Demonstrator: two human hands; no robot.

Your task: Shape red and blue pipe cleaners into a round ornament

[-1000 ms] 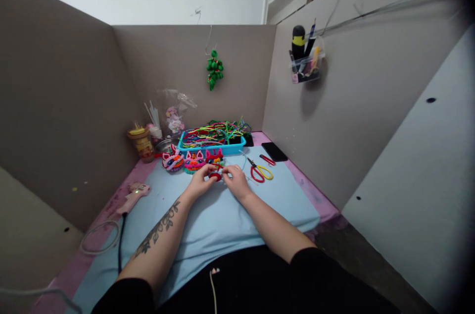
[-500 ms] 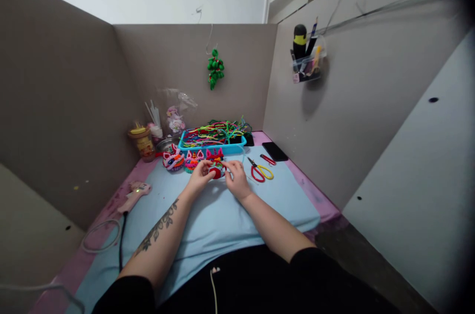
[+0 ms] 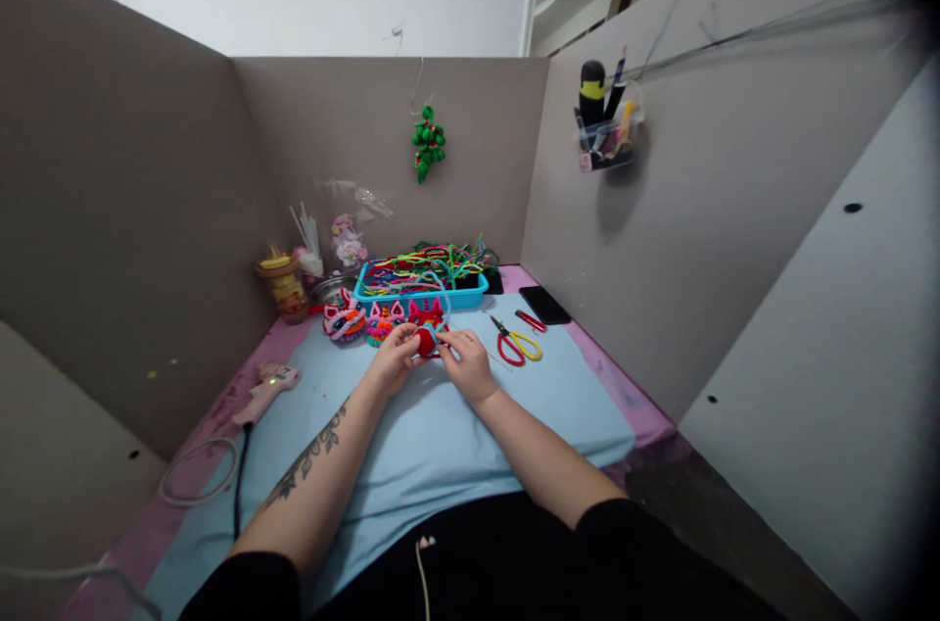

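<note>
A small round red piece (image 3: pixel 426 340) with a light blue strand is held between both hands, above the light blue cloth. My left hand (image 3: pixel 395 357) is closed on its left side, thumb and fingers around it. On its right side my right hand (image 3: pixel 467 363) pinches at the edge, where the blue strand rises in a loop. Behind the hands stand fuzzy crafted figures with pink ears: a pink and purple one (image 3: pixel 343 319), a pink and orange one (image 3: pixel 383 319) and a red one (image 3: pixel 427 310).
Behind lies a blue tray (image 3: pixel 422 296) of colourful fuzzy stems. Scissors (image 3: pixel 518 343), a red cutter (image 3: pixel 531 320) and a black phone (image 3: pixel 544 304) lie right. A pink glue gun (image 3: pixel 265 391) with its cable sits left. A cup (image 3: pixel 284 288) stands at the back left.
The red piece has turned and shifted slightly left in my hands. The light blue strand now arches up over the tray's front. My right hand has moved slightly left.
</note>
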